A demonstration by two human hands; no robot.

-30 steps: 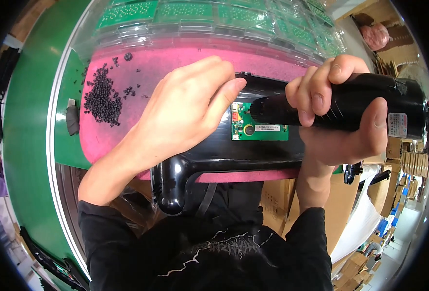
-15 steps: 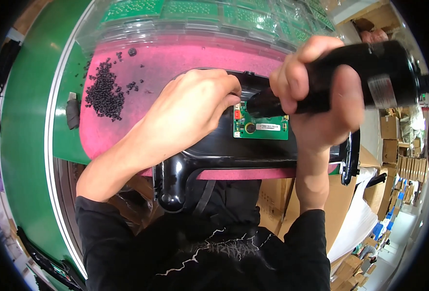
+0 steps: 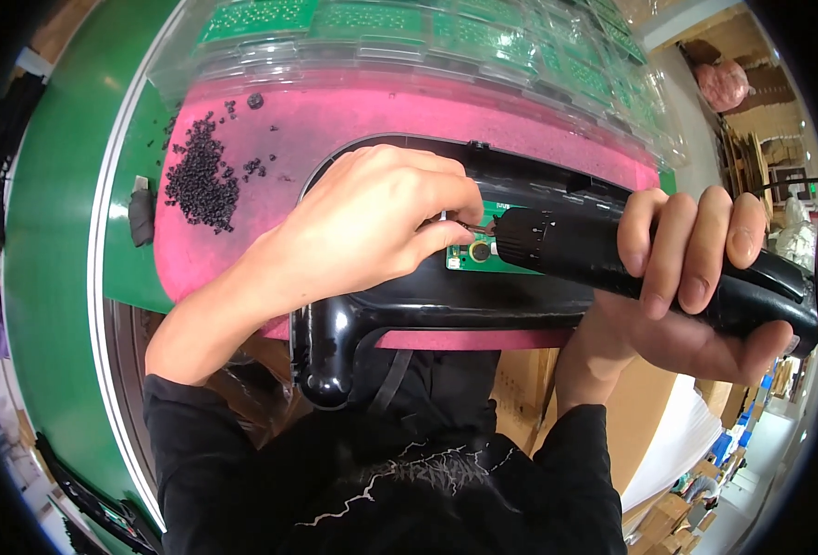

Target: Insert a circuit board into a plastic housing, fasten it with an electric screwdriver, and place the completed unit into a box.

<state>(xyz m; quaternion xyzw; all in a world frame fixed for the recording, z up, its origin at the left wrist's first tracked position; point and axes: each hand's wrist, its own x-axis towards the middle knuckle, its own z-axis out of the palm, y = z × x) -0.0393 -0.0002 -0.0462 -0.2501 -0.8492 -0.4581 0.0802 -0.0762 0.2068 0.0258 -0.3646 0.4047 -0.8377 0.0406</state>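
Note:
My right hand (image 3: 691,254) is wrapped round a black electric screwdriver (image 3: 571,245), which lies nearly level and points left. Its thin bit (image 3: 479,228) reaches the fingertips of my left hand (image 3: 381,213). Thumb and forefinger of that hand are pinched at the bit's tip, and whatever small thing is between them I cannot make out. Beneath both is a green circuit board (image 3: 460,263), partly hidden by the screwdriver and my fingers. The board sits in a glossy black plastic housing (image 3: 464,314), whose right part is covered by the tool and my right hand.
Many small black screws (image 3: 202,185) are heaped on the left of the pink mat (image 3: 325,111). Clear plastic trays (image 3: 353,57) with green boards stand behind it. A small dark grey object (image 3: 141,215) lies at the mat's left edge. Cardboard (image 3: 529,388) is at the lower right.
The screwdriver has turned from a downward tilt over the board to nearly level, its tip now at my left fingertips. My right hand has moved right and lower; the left has stayed about in place.

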